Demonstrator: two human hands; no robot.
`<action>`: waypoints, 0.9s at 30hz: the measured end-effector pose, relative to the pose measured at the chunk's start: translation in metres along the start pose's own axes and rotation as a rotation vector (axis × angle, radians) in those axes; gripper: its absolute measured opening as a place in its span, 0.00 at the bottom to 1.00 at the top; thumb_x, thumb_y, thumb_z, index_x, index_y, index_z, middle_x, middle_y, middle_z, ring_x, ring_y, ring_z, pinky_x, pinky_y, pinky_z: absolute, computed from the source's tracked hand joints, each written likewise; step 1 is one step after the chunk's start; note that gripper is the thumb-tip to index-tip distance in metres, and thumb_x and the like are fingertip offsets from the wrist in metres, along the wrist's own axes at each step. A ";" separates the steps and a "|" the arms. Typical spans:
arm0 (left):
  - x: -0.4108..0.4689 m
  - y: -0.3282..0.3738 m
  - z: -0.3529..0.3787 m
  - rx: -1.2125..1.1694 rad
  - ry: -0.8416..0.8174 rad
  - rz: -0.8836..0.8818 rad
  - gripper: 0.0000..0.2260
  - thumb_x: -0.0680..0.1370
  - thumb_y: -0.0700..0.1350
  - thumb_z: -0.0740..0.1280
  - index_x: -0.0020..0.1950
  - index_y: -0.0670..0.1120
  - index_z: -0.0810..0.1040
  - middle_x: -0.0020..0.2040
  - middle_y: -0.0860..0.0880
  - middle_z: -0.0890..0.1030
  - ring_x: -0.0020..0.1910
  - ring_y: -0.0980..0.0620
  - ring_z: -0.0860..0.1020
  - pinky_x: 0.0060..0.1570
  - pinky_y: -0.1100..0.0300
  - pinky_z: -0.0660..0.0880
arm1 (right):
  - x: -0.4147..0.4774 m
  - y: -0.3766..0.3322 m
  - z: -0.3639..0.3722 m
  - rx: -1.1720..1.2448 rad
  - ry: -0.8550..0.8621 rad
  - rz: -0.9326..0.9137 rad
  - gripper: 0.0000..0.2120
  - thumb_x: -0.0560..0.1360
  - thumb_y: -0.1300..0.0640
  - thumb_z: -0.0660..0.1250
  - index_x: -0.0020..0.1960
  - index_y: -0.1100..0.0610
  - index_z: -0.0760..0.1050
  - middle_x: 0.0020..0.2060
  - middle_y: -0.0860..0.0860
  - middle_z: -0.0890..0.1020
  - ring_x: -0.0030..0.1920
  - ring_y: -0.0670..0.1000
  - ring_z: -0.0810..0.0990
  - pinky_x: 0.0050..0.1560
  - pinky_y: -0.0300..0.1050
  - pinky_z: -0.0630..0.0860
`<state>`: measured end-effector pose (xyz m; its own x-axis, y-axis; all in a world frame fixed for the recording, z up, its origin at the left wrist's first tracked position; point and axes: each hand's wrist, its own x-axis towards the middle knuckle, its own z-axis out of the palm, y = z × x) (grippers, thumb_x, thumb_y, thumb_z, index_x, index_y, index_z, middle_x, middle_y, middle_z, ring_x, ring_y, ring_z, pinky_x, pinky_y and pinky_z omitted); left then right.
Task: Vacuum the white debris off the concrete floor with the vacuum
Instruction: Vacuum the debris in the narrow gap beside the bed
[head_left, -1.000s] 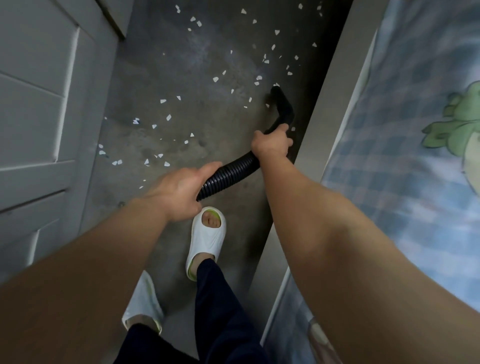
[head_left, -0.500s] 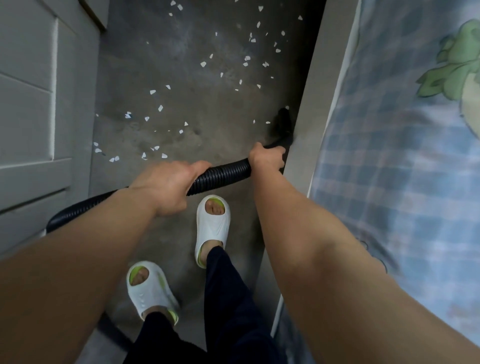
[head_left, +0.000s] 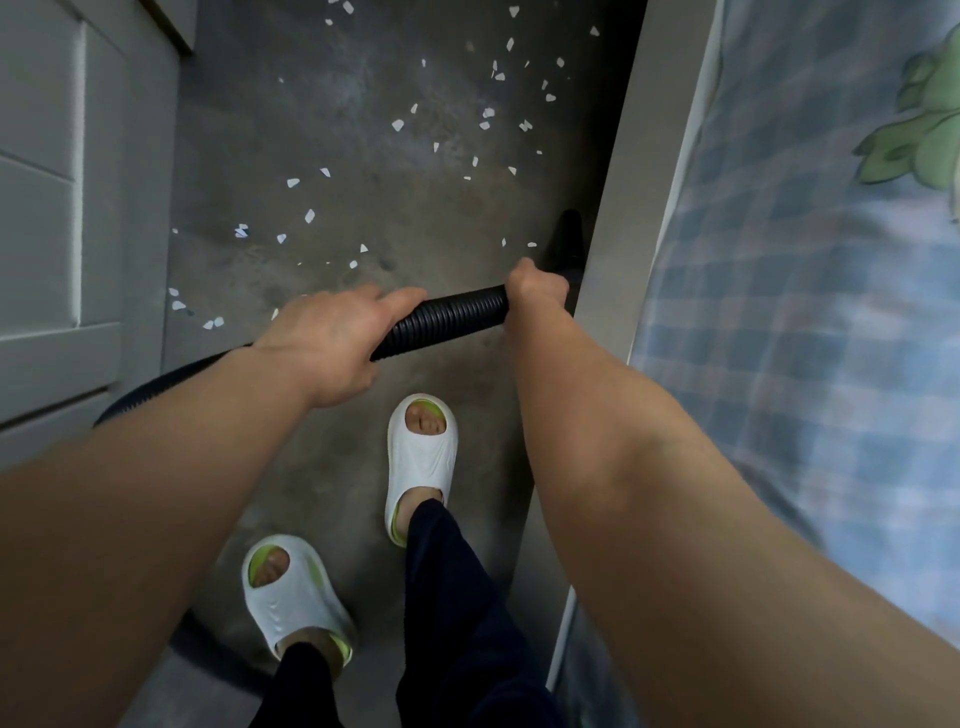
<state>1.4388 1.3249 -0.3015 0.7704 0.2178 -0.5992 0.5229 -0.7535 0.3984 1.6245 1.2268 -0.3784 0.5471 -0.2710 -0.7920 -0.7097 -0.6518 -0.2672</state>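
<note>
Head view: the right hand (head_left: 537, 288) has its fingers wrapped tight round the front end of the black ribbed hose (head_left: 447, 319), knuckles up, forearm reaching forward along the floor's right edge. The left hand (head_left: 332, 343) grips the same hose further back, fingers curled under it and one finger lying straight along its top. Between the two hands the hose runs almost level. Past the right hand the nozzle (head_left: 569, 241) angles down to the concrete floor (head_left: 415, 218), just beside the bed frame (head_left: 618, 208). White debris (head_left: 397, 124) lies scattered ahead of both hands towards the floor's far edge; two bits sit just left of the nozzle. Behind the left forearm the hose curves off towards the floor's left edge.
</note>
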 end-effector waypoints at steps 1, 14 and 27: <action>0.000 0.000 0.001 -0.005 -0.006 0.009 0.36 0.72 0.41 0.68 0.75 0.58 0.56 0.58 0.47 0.74 0.54 0.40 0.76 0.52 0.47 0.75 | 0.001 0.002 -0.001 -0.009 0.003 -0.001 0.26 0.78 0.54 0.62 0.73 0.60 0.60 0.63 0.60 0.73 0.57 0.60 0.77 0.55 0.54 0.77; -0.070 0.009 -0.010 0.047 -0.055 0.029 0.38 0.73 0.41 0.66 0.76 0.59 0.49 0.56 0.52 0.73 0.52 0.45 0.76 0.44 0.53 0.72 | -0.042 0.030 -0.010 -0.397 -0.147 -0.071 0.37 0.77 0.50 0.64 0.77 0.62 0.50 0.66 0.63 0.70 0.60 0.63 0.75 0.52 0.60 0.80; -0.081 0.016 -0.009 0.061 -0.014 -0.004 0.39 0.74 0.44 0.67 0.76 0.62 0.47 0.54 0.54 0.71 0.49 0.47 0.76 0.39 0.58 0.66 | -0.036 0.031 -0.013 -0.534 -0.217 -0.115 0.32 0.75 0.56 0.65 0.74 0.64 0.57 0.62 0.61 0.75 0.59 0.63 0.77 0.50 0.59 0.81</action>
<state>1.3881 1.3010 -0.2400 0.7629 0.2130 -0.6104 0.5027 -0.7891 0.3529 1.5886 1.2072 -0.3513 0.4639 -0.0629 -0.8836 -0.2987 -0.9502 -0.0892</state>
